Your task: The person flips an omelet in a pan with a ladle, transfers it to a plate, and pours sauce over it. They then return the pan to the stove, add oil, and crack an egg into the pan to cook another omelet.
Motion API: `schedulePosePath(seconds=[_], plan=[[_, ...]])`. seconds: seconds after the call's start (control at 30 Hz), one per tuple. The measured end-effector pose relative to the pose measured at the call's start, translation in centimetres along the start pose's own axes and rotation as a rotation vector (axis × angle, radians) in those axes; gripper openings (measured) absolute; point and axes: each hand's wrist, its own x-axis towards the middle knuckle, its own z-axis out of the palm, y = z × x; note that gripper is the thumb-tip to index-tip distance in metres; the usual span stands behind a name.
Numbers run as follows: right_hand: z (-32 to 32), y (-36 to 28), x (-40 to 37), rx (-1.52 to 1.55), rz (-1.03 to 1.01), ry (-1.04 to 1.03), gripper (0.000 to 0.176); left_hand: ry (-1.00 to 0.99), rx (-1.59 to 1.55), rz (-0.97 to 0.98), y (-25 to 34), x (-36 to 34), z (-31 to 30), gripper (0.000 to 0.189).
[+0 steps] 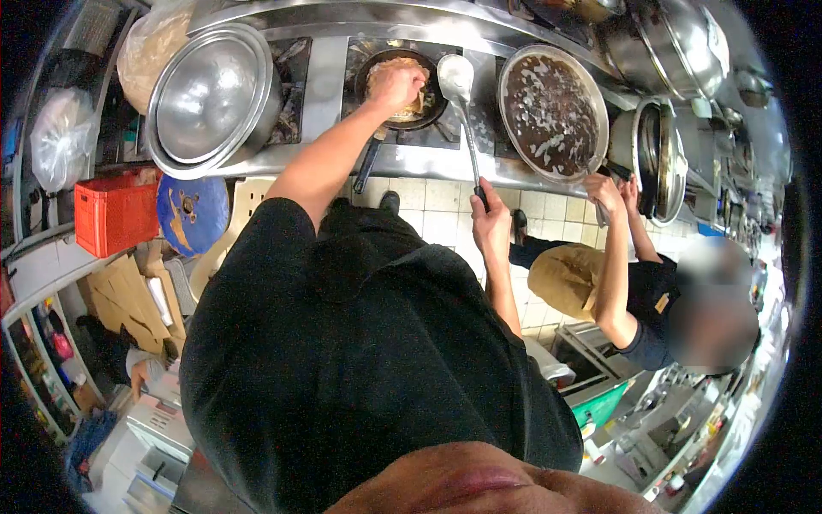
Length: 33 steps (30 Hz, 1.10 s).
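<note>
A: Left hand (400,88), curled over food (381,75) in pan (437,110) on stove (324,96); whether holding any, cannot tell. Right hand (491,221), grip round ladle (455,84).

B: Hazards: burns, if pan hot; spill, if overhanging handle (368,164) bumped.

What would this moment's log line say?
left hand: over food in frying pan | right hand: gripping ladle handle | ladle: between frying pan and big pot

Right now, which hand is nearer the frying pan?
Left: the left hand is over the frying pan; the right hand is farther, to its right, holding the ladle.
</note>
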Motion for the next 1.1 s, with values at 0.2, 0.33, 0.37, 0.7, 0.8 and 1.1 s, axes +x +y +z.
schedulePosePath(seconds=[0.2,0.33,0.37,0.7,0.8,1.1], plan=[[-0.1,-1.7,0.3,-0.093,-0.058,0.034,0.04,-0.034,-0.21,-0.225,1.5,-2.6,-0.2,0.033],[0.2,-2.5,0.5,-0.083,-0.104,-0.015,0.042,0.058,-0.101,-0.225,3.5,-10.0,-5.0,0.03],[0.7,-2.4,0.6,-0.04,-0.109,-0.053,0.042,0.077,-0.15,-0.259,3.8,-12.5,-6.1,0.028],[11.7,-6.8,3.1,0.244,-0.32,-0.319,0.048,-0.271,-0.66,-0.799,-0.2,-27.5,-4.3,0.039],[16.6,-7.4,4.0,0.234,-0.46,-0.206,0.051,-0.339,-0.805,-0.848,-0.4,-26.4,-4.2,0.04],[25.4,-12.1,3.4,0.102,-0.328,-0.107,0.05,-0.275,-1.121,-0.546,-3.8,-24.4,1.4,0.03]])
